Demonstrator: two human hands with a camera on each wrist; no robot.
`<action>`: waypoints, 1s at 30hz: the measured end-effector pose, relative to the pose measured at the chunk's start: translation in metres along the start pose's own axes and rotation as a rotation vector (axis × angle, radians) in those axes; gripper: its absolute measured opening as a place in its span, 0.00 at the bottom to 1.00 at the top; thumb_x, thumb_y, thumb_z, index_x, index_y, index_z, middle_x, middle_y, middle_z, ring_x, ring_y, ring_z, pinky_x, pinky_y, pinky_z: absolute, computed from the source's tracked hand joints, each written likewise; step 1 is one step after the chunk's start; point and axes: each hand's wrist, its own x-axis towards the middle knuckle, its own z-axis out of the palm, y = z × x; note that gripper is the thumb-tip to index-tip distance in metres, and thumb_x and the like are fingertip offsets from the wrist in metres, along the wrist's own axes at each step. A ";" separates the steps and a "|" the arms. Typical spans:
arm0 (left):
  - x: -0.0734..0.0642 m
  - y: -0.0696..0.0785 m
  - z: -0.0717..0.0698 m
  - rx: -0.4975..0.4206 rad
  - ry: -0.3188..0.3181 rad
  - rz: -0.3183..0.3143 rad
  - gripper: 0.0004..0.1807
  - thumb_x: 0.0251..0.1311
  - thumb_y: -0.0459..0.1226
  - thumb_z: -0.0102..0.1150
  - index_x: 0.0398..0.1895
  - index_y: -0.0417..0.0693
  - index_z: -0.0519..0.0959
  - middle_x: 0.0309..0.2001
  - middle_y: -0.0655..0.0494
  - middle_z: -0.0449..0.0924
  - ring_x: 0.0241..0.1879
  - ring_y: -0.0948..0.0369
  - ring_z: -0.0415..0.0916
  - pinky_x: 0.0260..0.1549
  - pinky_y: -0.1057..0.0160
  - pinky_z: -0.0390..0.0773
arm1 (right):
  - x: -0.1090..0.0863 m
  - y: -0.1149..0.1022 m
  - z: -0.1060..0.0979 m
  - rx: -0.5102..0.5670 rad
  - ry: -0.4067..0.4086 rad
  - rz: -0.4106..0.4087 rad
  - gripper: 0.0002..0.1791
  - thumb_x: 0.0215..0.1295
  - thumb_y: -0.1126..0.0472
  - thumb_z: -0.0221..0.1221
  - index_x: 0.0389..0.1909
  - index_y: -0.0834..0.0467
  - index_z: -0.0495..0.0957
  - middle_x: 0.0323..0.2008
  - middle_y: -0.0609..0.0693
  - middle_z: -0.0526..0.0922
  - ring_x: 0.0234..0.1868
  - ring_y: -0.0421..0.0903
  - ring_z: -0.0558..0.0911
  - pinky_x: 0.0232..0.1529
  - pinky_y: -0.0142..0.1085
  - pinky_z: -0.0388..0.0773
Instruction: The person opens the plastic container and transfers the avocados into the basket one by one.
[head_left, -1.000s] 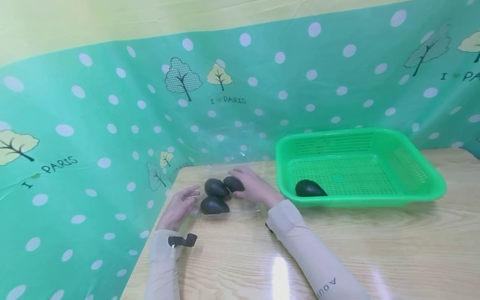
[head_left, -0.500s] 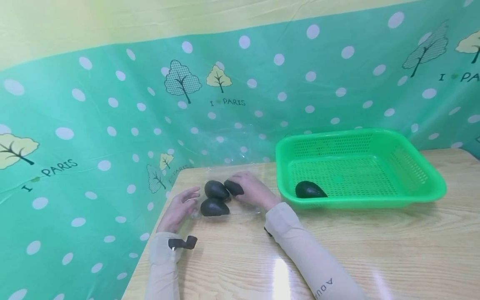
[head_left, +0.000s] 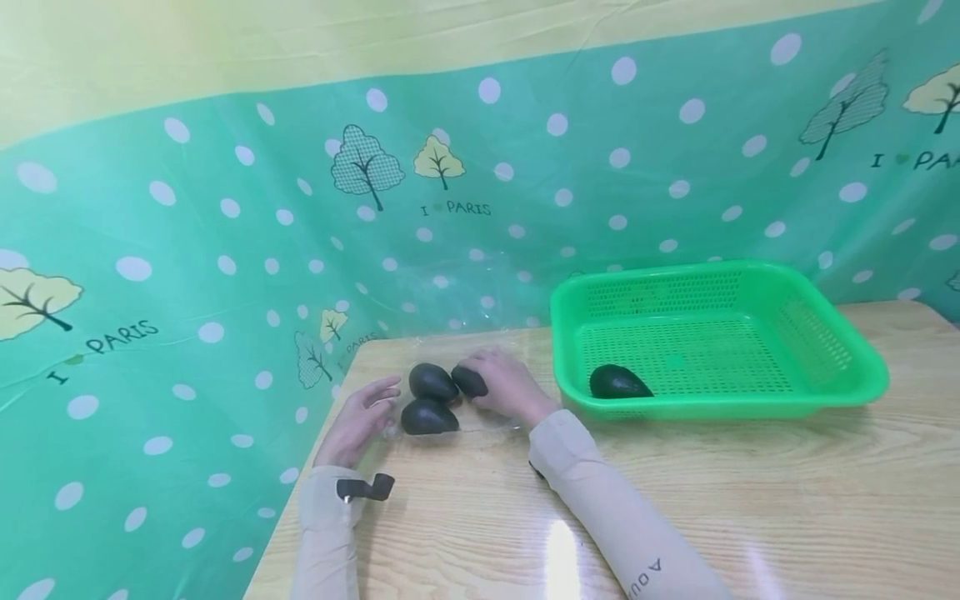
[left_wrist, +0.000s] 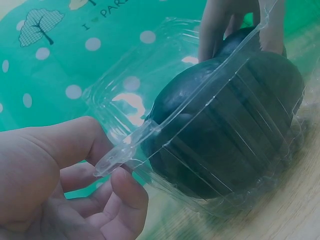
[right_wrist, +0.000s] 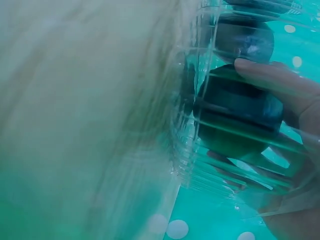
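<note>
Apparently, unpacking is underway near me: the right hand [head_left: 510,390] curls round a dark avocado [head_left: 468,381] inside a clear box [left_wrist: 131,144] whose rim the left hand [head_left: 358,419] pinches; next probably calls for lifting it toward the green basket [head_left: 720,406].

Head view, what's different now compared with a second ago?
The right hand and the avocado it grips have shifted slightly toward the person. Unchanged: the left hand at the clear plastic box, the box's other two avocados, the green basket and its lone avocado.
</note>
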 end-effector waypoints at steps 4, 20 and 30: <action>-0.001 0.001 0.000 0.000 0.000 0.000 0.31 0.66 0.27 0.44 0.74 0.42 0.61 0.68 0.38 0.64 0.50 0.52 0.69 0.42 0.68 0.76 | -0.001 -0.001 0.000 0.001 0.005 0.005 0.34 0.52 0.59 0.73 0.63 0.52 0.76 0.63 0.50 0.78 0.64 0.52 0.74 0.65 0.47 0.71; 0.001 0.000 0.001 -0.022 -0.004 -0.004 0.32 0.64 0.27 0.46 0.74 0.42 0.61 0.69 0.38 0.63 0.41 0.57 0.71 0.37 0.69 0.76 | -0.003 0.001 -0.002 0.086 0.053 0.013 0.33 0.50 0.61 0.71 0.61 0.47 0.78 0.61 0.46 0.78 0.65 0.49 0.73 0.67 0.45 0.68; 0.000 0.000 0.001 -0.015 0.000 -0.003 0.32 0.65 0.28 0.45 0.74 0.42 0.60 0.69 0.37 0.62 0.40 0.59 0.72 0.34 0.69 0.76 | -0.007 -0.001 -0.014 0.119 0.086 0.026 0.36 0.53 0.61 0.70 0.65 0.46 0.74 0.66 0.48 0.74 0.67 0.48 0.70 0.66 0.45 0.69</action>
